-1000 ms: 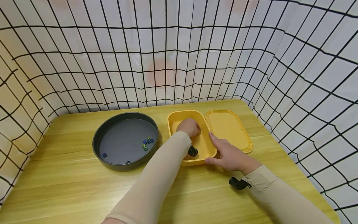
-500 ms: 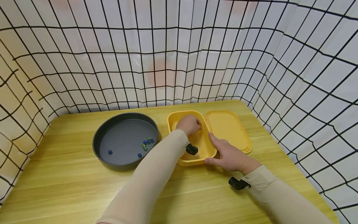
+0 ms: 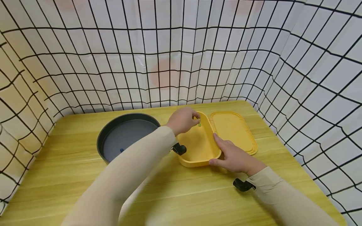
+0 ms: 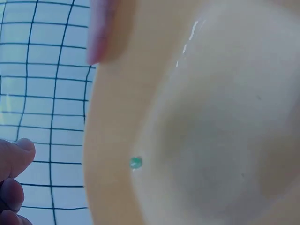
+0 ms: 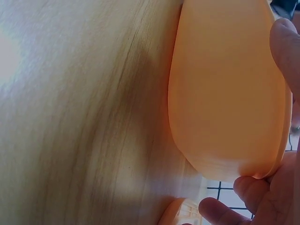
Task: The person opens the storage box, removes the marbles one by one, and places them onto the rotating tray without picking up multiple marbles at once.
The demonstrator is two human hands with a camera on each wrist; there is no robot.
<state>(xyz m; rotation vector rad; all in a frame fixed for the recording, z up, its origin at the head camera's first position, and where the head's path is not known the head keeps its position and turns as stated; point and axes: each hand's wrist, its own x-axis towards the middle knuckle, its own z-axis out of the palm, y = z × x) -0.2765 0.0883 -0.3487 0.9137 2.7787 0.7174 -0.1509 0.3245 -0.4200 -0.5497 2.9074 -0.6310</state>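
My left hand (image 3: 183, 121) hovers over the far left part of a yellow plastic box (image 3: 195, 163). Its fingers are bent, with a gap between thumb and index finger, and I see nothing held there. Just past the fingertips a small green marble (image 3: 199, 124) shows inside the box; in the left wrist view this marble (image 4: 136, 162) sits by the foot of the wall. My right hand (image 3: 233, 155) grips the box's near right corner, thumb and fingers spread along its rim and side. A blue marble (image 3: 122, 150) is in a round dark grey pan (image 3: 101, 150) at left.
A yellow lid (image 3: 233, 130) lies flat on the wooden table (image 3: 169, 194), right of the box. Black wire mesh (image 3: 158, 72) backed by white sheeting stands behind and at both sides. The left sleeve (image 3: 135, 166) covers part of the pan.
My left hand has risen out of the box and shifted left and away, uncovering the green marble. One blue marble has rolled rightward in the pan. The right hand keeps its grip.
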